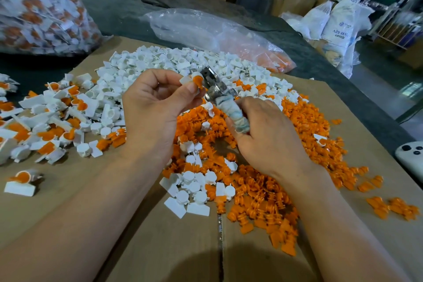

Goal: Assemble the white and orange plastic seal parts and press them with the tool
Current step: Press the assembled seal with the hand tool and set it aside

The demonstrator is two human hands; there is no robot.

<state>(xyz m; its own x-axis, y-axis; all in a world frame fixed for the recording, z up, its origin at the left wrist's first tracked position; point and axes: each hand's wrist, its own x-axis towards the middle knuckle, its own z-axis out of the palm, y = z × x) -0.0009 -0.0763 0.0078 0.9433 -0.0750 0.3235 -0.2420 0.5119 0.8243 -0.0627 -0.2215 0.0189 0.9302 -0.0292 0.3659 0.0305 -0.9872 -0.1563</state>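
Note:
My left hand [153, 107] pinches a white seal part with an orange insert [193, 80] between thumb and fingertips, raised above the piles. My right hand [263, 135] grips the cloth-wrapped handle of a metal press tool [217, 89], whose jaws sit right against the held seal. Below lie a pile of loose white parts [178, 62], a pile of orange parts [263, 190], and at the left a heap of joined white-and-orange seals [50, 126].
All of this rests on flattened cardboard [171, 247] over a dark table. A big bag of finished seals [39, 7] stands at the back left, clear plastic bags [206, 30] at the back. A white controller [412, 155] lies at the right edge.

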